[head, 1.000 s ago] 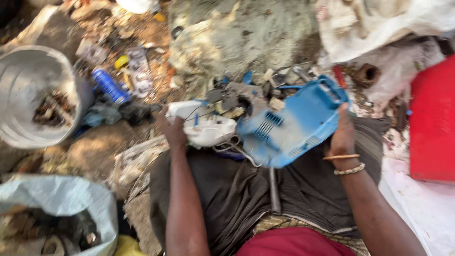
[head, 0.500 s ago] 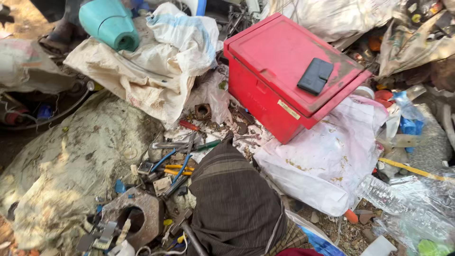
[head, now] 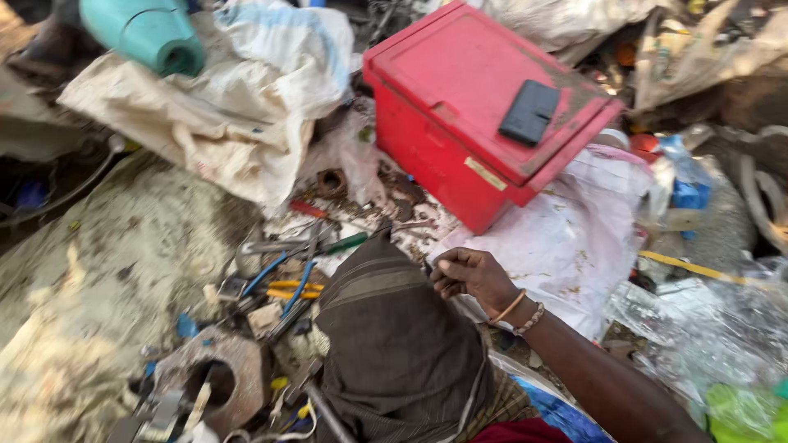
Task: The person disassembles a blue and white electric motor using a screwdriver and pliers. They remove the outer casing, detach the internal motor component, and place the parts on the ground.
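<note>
My right hand (head: 472, 279) rests at the edge of my knee, which is covered in dark striped cloth (head: 394, 344). Its fingers are curled; whether anything small is pinched in them I cannot tell. Two bangles sit on that wrist. My left hand is out of view. A red plastic box (head: 460, 107) with a closed lid stands just beyond the hand, a flat black object (head: 529, 113) lying on its lid. A white plastic sack (head: 574, 230) lies beside the hand, under the box's corner.
Loose hand tools with blue, yellow and green handles (head: 291, 279) lie on the ground left of my knee. A rusty metal part with a hole (head: 213, 377) sits lower left. A teal plastic vessel (head: 148, 33) rests on cloth sacks (head: 222, 107) upper left. Clear plastic waste (head: 706, 320) is piled right.
The view has swung right from the blue casing and metal pot to the red box. My right hand has let go of the blue casing and now sits by my knee.
</note>
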`<control>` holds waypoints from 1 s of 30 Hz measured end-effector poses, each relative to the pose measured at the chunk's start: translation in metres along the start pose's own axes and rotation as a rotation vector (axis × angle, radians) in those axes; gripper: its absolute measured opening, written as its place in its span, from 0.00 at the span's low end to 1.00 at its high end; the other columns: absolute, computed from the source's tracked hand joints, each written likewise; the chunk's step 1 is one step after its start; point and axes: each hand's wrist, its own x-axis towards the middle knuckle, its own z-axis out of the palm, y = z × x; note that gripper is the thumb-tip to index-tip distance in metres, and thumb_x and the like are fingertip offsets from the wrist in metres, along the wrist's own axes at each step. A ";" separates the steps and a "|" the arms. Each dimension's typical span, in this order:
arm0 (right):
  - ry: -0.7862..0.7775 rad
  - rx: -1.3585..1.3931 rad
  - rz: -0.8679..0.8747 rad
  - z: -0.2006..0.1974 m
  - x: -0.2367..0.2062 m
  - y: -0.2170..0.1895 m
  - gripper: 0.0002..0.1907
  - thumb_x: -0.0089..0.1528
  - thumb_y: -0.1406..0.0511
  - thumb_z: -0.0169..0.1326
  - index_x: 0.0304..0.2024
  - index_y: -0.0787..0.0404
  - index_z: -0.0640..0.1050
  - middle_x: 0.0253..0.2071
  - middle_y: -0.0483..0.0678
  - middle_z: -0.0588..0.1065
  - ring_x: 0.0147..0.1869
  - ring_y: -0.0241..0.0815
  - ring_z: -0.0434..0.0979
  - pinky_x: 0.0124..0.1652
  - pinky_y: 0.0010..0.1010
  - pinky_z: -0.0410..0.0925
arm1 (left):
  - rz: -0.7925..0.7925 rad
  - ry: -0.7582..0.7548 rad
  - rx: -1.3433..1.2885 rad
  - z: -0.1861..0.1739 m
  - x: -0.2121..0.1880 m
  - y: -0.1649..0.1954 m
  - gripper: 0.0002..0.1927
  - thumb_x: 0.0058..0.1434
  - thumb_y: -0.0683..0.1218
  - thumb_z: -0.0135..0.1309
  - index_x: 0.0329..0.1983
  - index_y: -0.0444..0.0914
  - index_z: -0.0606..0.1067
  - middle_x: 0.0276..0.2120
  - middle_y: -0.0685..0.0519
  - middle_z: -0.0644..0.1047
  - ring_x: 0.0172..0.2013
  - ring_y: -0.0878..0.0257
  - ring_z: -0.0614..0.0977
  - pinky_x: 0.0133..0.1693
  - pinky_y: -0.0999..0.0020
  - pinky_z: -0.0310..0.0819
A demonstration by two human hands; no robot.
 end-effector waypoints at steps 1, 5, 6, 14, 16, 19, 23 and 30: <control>-0.033 -0.063 -0.044 0.016 0.009 0.015 0.13 0.66 0.63 0.57 0.47 0.67 0.79 0.39 0.53 0.81 0.38 0.43 0.82 0.39 0.35 0.76 | 0.002 -0.002 -0.047 -0.023 0.005 0.005 0.54 0.51 0.30 0.57 0.81 0.36 0.49 0.71 0.43 0.64 0.66 0.53 0.72 0.62 0.59 0.73; -0.235 -0.207 -0.162 0.103 0.025 0.012 0.12 0.67 0.64 0.55 0.47 0.67 0.79 0.39 0.52 0.81 0.40 0.41 0.83 0.40 0.34 0.77 | -0.013 -0.047 -0.416 -0.146 0.001 0.010 0.58 0.49 0.29 0.58 0.83 0.36 0.46 0.73 0.42 0.64 0.66 0.53 0.73 0.63 0.59 0.73; -0.267 -0.272 -0.186 0.131 0.023 0.008 0.12 0.68 0.63 0.55 0.48 0.67 0.79 0.40 0.52 0.81 0.41 0.42 0.83 0.41 0.34 0.77 | -0.028 -0.077 -0.485 -0.161 -0.003 0.005 0.59 0.49 0.29 0.58 0.84 0.37 0.45 0.73 0.42 0.64 0.67 0.53 0.73 0.63 0.59 0.73; -0.545 -1.134 -0.749 0.320 0.015 0.091 0.44 0.58 0.48 0.64 0.66 0.69 0.69 0.65 0.63 0.69 0.68 0.57 0.69 0.61 0.49 0.67 | -0.048 -0.328 -0.436 -0.151 0.002 0.020 0.68 0.42 0.39 0.63 0.82 0.45 0.35 0.68 0.37 0.65 0.60 0.50 0.76 0.58 0.58 0.79; -0.733 -1.301 -1.007 0.360 0.029 0.120 0.51 0.56 0.45 0.65 0.72 0.65 0.63 0.71 0.62 0.64 0.77 0.60 0.59 0.73 0.51 0.56 | -0.006 -0.340 -0.462 -0.153 0.010 0.041 0.68 0.40 0.39 0.62 0.82 0.46 0.36 0.72 0.40 0.61 0.66 0.50 0.73 0.64 0.58 0.77; -0.769 -1.518 -1.162 0.417 0.059 0.144 0.59 0.45 0.42 0.68 0.68 0.67 0.62 0.66 0.67 0.64 0.72 0.65 0.59 0.68 0.55 0.53 | 0.124 -0.378 -0.414 -0.154 0.015 0.055 0.66 0.45 0.38 0.67 0.83 0.46 0.41 0.77 0.43 0.54 0.73 0.50 0.65 0.71 0.55 0.68; -0.842 -1.763 -0.809 0.454 0.075 0.148 0.46 0.51 0.44 0.68 0.61 0.63 0.68 0.55 0.59 0.71 0.55 0.60 0.75 0.50 0.51 0.71 | 0.017 -0.363 -0.500 -0.150 0.019 0.043 0.66 0.44 0.37 0.65 0.81 0.48 0.40 0.75 0.44 0.58 0.69 0.49 0.68 0.67 0.54 0.71; -0.849 -1.771 -0.894 0.435 0.062 0.129 0.33 0.56 0.46 0.67 0.51 0.60 0.73 0.47 0.54 0.73 0.40 0.56 0.81 0.37 0.46 0.74 | 0.047 -0.176 -0.089 -0.152 0.031 0.028 0.54 0.49 0.38 0.63 0.79 0.50 0.52 0.71 0.42 0.67 0.67 0.47 0.74 0.66 0.54 0.73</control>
